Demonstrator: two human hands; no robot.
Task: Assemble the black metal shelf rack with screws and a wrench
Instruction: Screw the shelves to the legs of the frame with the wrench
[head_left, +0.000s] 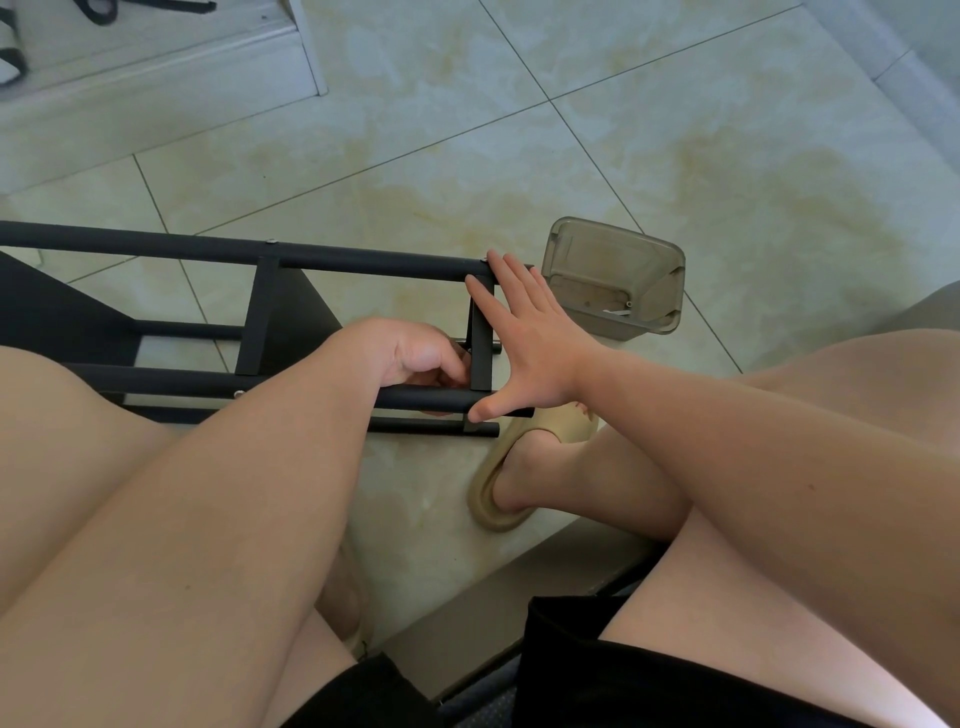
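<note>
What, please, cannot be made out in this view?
Head view: what, if anything, the left hand holds; its curled fingers and a rack tube hide it.
Head view: the rack's left end, cut off by the frame edge.
Head view: small pieces in the plastic box, too small to identify.

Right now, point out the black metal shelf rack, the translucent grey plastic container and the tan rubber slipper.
black metal shelf rack (363, 264): head view, far tube.
translucent grey plastic container (597, 254): head view, far wall.
tan rubber slipper (480, 493): head view, heel edge.
</note>
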